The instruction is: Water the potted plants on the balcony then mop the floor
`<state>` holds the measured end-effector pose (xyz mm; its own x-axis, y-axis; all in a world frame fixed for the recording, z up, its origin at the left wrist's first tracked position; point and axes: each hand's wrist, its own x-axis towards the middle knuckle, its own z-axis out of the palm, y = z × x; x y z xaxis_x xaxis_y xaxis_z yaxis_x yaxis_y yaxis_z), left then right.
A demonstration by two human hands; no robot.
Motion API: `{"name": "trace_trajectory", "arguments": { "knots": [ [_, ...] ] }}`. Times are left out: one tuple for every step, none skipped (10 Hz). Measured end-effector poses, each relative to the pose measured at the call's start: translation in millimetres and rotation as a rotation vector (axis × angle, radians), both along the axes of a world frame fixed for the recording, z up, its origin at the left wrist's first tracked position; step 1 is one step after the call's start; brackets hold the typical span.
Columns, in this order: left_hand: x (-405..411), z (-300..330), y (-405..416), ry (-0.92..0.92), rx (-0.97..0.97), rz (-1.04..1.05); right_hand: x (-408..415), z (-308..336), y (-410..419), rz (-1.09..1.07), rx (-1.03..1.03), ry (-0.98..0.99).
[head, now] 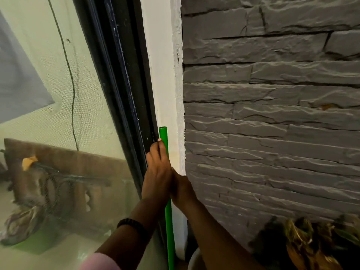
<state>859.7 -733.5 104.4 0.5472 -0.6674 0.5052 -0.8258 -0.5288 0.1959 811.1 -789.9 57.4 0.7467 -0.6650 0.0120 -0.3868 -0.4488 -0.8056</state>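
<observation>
A green mop handle (pixel 169 227) stands upright in the corner, against the white wall strip beside the black door frame. Its top end shows above my fingers; its lower end runs out of the bottom of the view. My left hand (pixel 156 174) lies flat along the handle's left side with the fingers stretched upward. Pressed against the handle from the right, my right hand (pixel 182 189) touches my left hand. Both hands hold the handle between them. The mop head is out of sight.
A dark grey stone wall (pixel 272 114) fills the right side. A glass sliding door with a black frame (pixel 124 94) stands at the left. A potted plant with dry brown leaves (pixel 311 244) sits at the bottom right.
</observation>
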Motion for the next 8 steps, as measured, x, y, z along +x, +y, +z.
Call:
{"name": "trace_trajectory", "arguments": {
  "knots": [
    [16.0, -7.9, -3.8, -0.292, 0.148, -0.022, 17.0, -6.7, -11.3, 0.032, -0.094, 0.101],
    [27.5, -14.7, -6.9, -0.403, 0.272, -0.053, 28.6, -10.0, -20.3, 0.055, -0.126, 0.148],
    [30.6, -18.3, -4.2, -0.372, 0.267, -0.047, 29.7, -14.6, -22.0, 0.057, -0.117, 0.145],
    [33.4, -21.4, -3.1, -0.415, 0.197, -0.084, 23.8, -10.6, -19.4, 0.047, -0.086, 0.128],
    [28.1, -13.7, -4.5, -0.425, 0.334, -0.058, 18.0, -1.0, -19.1, 0.044, -0.149, 0.224],
    [19.0, -6.6, -2.4, -0.335, 0.374, -0.055, 3.7, 14.0, -16.8, 0.054, -0.206, 0.285],
    [3.8, 3.0, 7.8, -0.253, 0.355, -0.08, -21.9, 23.6, -13.0, 0.023, -0.274, 0.276],
    [-15.5, 1.8, 21.2, -0.225, 0.387, -0.072, -57.4, 18.1, -6.7, -0.013, -0.307, 0.278]
  ]
}}
